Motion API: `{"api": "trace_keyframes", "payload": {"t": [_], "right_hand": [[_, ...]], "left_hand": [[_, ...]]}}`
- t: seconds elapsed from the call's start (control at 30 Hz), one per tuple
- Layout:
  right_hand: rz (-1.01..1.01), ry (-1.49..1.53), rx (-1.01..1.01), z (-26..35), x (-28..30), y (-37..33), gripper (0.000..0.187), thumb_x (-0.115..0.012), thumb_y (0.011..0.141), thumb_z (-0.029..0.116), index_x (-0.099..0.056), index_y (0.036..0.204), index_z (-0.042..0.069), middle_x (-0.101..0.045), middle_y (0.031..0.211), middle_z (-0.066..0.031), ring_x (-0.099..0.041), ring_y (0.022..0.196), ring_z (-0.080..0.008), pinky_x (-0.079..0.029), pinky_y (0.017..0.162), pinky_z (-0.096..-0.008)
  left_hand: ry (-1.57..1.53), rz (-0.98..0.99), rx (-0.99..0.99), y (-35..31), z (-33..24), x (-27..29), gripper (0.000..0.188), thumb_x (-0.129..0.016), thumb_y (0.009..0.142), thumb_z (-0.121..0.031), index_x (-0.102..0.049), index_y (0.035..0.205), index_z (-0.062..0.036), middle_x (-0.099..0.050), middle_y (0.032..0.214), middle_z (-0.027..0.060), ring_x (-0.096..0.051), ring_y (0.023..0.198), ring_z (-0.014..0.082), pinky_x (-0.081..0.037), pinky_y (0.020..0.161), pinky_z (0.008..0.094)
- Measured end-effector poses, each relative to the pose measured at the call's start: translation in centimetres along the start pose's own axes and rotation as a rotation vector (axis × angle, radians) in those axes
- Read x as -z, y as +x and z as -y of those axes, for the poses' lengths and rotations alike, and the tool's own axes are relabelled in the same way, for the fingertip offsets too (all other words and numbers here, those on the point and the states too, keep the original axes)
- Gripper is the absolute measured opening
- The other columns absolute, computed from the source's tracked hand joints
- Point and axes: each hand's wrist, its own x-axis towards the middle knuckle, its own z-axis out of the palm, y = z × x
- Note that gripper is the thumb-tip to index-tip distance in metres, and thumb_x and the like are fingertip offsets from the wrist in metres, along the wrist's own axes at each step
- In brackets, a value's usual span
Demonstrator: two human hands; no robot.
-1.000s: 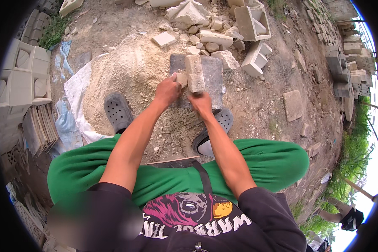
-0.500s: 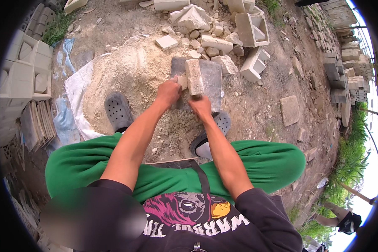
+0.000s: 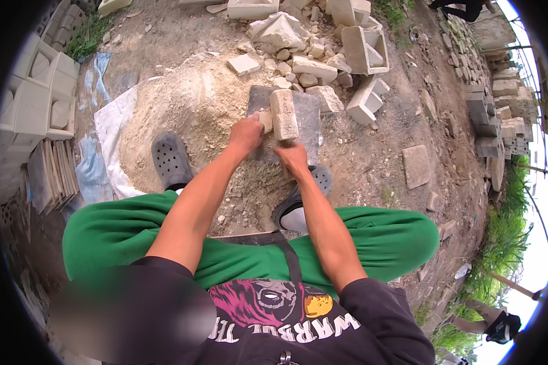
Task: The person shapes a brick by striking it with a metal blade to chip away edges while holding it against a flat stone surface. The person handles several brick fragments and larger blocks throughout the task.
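one oblong block (image 3: 284, 115) — long axis pointing forward, slightly left.

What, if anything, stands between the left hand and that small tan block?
Nothing visible: the left hand touches the small tan block. The mallet in the right hand appears right of it, not between them.

Block-headed mallet (image 3: 284, 115), pale, dust-caked; long head points away from wearer, over dark flat slab (image 3: 307, 121). Small pale stone chunk (image 3: 264, 122), blocky, gripped, partly hidden, just left of mallet head; contact with slab unclear. Slab roughly square, dusty, lying on ground.
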Motion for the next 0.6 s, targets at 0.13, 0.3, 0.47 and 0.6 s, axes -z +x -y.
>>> {"api": "trace_keyframes", "payload": {"t": [0.13,0.3,0.47,0.6], "right_hand": [[0.003,0.142,-0.111,2.5,1.0,-1.5,0.038,-0.076,0.07,0.032,-0.075,0.089,-0.001,-0.072,0.073,-0.0147,-0.073,0.068,-0.0246,-0.057,0.068,-0.0418],[-0.062,0.151,0.055,-1.4,-0.5,-1.4,0.024,-0.074,0.075,0.019,-0.071,0.084,-0.002,-0.064,0.062,-0.0079,-0.063,0.051,-0.0167,-0.052,0.049,-0.0338],[0.037,0.086,-0.135,-1.0,0.2,0.1,0.042,-0.076,0.067,0.033,-0.074,0.087,-0.004,-0.073,0.076,-0.0173,-0.074,0.071,-0.026,-0.056,0.069,-0.0382],[-0.059,0.196,-0.133,0.3,1.5,-2.2,0.035,-0.076,0.071,0.028,-0.071,0.082,-0.005,-0.069,0.068,-0.0128,-0.069,0.058,-0.0227,-0.054,0.056,-0.0362]], "left_hand": [[-0.026,-0.029,0.008,-0.5,0.6,-0.3,0.012,-0.066,0.082,-0.019,-0.075,0.079,-0.012,-0.061,0.134,0.0168,-0.07,0.095,0.0338,-0.058,0.079,0.0454],[-0.022,-0.07,-0.026,0.0,-0.3,-0.4,0.013,-0.065,0.082,-0.02,-0.075,0.082,-0.0122,-0.061,0.135,0.0174,-0.069,0.099,0.0334,-0.058,0.08,0.0455],[-0.008,-0.015,0.011,-0.2,-0.8,0.6,0.016,-0.064,0.084,-0.023,-0.074,0.083,-0.0104,-0.061,0.134,0.0182,-0.069,0.1,0.0332,-0.058,0.081,0.0454],[0.017,0.042,0.047,-0.3,-0.7,0.9,0.021,-0.065,0.085,-0.027,-0.075,0.085,-0.0089,-0.061,0.134,0.0177,-0.069,0.1,0.0322,-0.058,0.081,0.0451]]}}
